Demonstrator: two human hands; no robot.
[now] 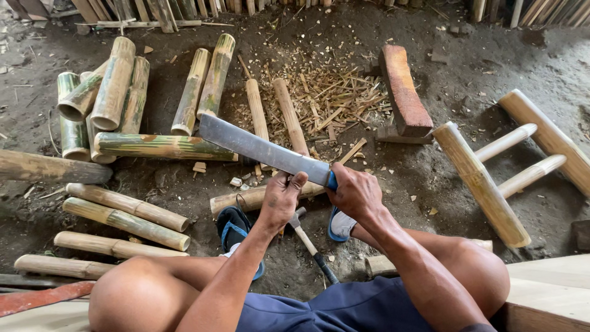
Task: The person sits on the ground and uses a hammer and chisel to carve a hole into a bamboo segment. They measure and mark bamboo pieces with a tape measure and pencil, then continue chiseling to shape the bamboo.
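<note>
My right hand [355, 192] grips the blue handle of a large machete [258, 147], whose broad grey blade points up and to the left. My left hand [281, 198] rests its fingers against the blade near the handle. Just below the hands a bamboo length [246, 198] lies across the dirt floor. A small hammer [310, 245] lies between my feet, which wear blue sandals [232, 229].
Cut bamboo tubes [114, 83] are piled at the left, and more poles [126, 222] lie beside my left knee. A bamboo ladder-like frame [504, 166] lies at the right. A wooden block [402, 89] and shavings [335, 98] lie ahead.
</note>
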